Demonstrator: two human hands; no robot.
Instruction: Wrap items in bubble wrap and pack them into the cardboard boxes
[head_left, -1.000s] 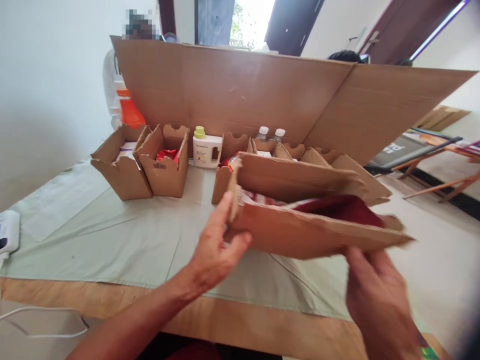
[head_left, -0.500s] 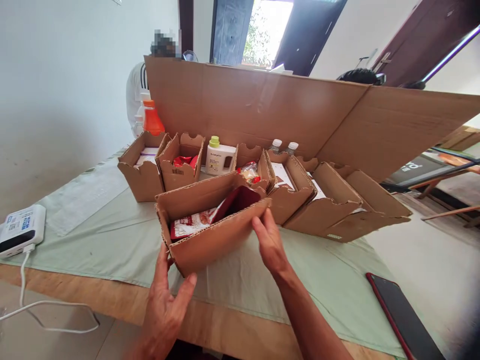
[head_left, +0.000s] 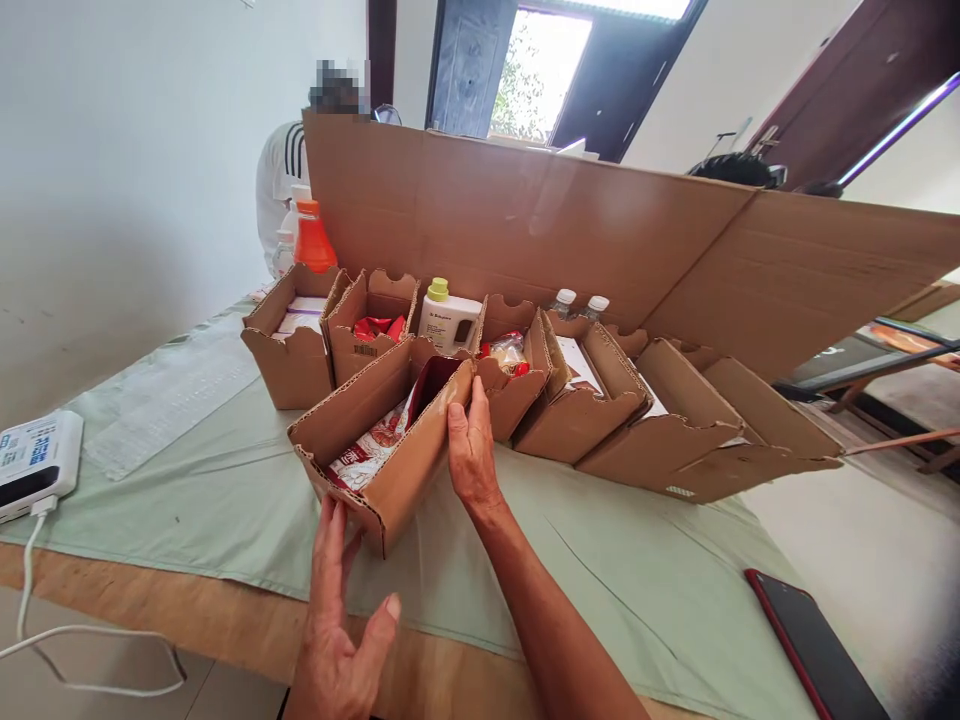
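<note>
An open-topped cardboard box [head_left: 417, 482] sits at an angle on the green cloth, its near end toward me. Inside lies a dark red and white printed packet [head_left: 373, 447], partly hidden by the walls. My left hand [head_left: 337, 610] touches the box's near end with outstretched fingers, thumb spread away. Against the outer right wall, close to the far corner, rests my right hand [head_left: 472, 450], its fingers extended. Behind the box, a white bottle with a green cap [head_left: 448, 317] stands in a gap between a box with red packets [head_left: 373, 318] and one with a snack packet [head_left: 508, 352].
More cardboard boxes [head_left: 645, 430] line the right side, and one [head_left: 292, 365] stands at far left. A tall cardboard panel [head_left: 525, 220] rises behind. A phone [head_left: 814, 640] lies at right, a white device with a cable [head_left: 41, 465] at left. A person [head_left: 281, 175] is beyond the panel.
The box with the dark red packet has turned, and its far end has swung left toward the gap by the bottle. My right hand has moved left along with it.
</note>
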